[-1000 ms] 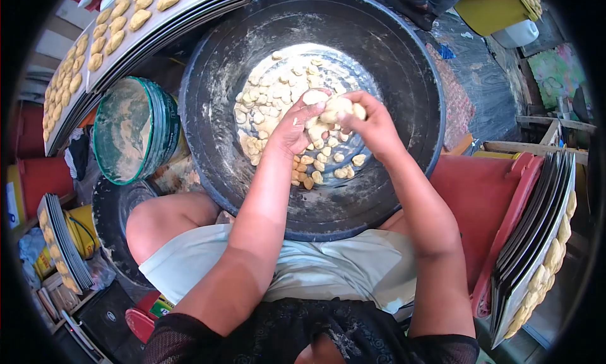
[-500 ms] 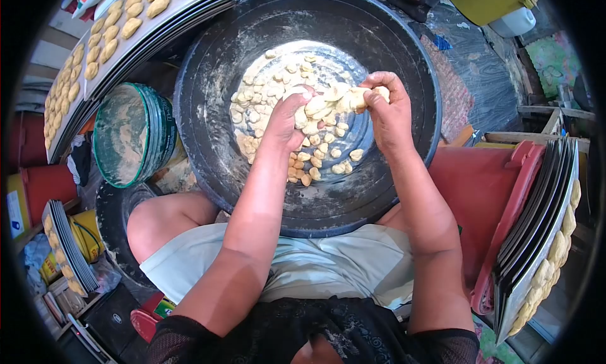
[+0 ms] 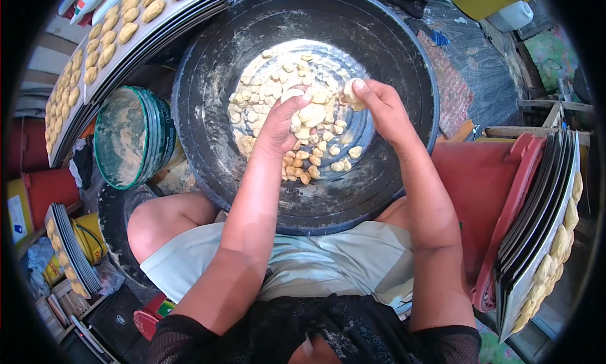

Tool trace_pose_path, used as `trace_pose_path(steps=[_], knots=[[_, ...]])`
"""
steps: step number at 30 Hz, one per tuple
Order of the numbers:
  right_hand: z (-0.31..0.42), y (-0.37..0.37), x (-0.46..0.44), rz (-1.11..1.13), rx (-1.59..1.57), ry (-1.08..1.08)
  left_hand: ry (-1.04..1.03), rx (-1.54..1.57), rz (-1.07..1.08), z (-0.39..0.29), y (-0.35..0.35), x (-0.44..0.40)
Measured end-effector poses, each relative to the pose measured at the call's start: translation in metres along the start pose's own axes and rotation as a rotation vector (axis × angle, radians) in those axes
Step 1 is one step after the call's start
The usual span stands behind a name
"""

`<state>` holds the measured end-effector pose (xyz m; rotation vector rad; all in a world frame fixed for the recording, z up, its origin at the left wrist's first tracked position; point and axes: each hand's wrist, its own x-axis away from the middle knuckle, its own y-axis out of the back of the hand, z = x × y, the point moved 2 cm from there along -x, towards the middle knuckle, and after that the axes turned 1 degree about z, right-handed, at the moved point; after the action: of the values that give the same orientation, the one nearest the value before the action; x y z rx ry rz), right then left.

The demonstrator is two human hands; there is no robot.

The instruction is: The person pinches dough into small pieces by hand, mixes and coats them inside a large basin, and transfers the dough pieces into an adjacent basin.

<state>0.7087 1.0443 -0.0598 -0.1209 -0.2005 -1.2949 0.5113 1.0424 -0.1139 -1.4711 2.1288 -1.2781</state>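
Note:
A wide black basin (image 3: 211, 67) stands in front of my crossed legs, its floor dusted with flour. Many small pale dough pieces (image 3: 255, 89) lie scattered inside it, with a few browner ones (image 3: 297, 168) at the near side. My left hand (image 3: 282, 124) is closed around a clump of pale dough (image 3: 311, 114) above the pile. To its right, my right hand (image 3: 384, 106) pinches a dough lump (image 3: 351, 94) between thumb and fingers. A small gap shows between the two portions of dough. The fingertips of my left hand are partly hidden under the dough.
Stacked trays (image 3: 142, 45) carrying rows of shaped dough rise at the upper left. Below them sits a green bucket (image 3: 104, 137) with floury walls. More trays (image 3: 530, 238) lean beside a red bin (image 3: 470, 193) on the right. Another person's foot (image 3: 413, 7) shows beyond the basin.
Dough that stretched between both hands has come apart. My right hand has turned and now holds a separate lump, while my left hand keeps the clump in nearly the same place.

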Motion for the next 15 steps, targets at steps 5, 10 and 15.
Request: trace_pose_path(steps=[5, 10, 15], knots=[[0.010, -0.029, 0.006, 0.053, 0.434, 0.333, -0.002, -0.121, 0.086, -0.002, -0.001, 0.003], [0.004, -0.014, -0.003, -0.047, 0.365, 0.231, 0.060, -0.096, 0.082, -0.013, 0.014, 0.002], [0.007, -0.045, 0.007, -0.017, 0.595, 0.441, 0.118, 0.057, 0.036, -0.002, 0.009, 0.000]])
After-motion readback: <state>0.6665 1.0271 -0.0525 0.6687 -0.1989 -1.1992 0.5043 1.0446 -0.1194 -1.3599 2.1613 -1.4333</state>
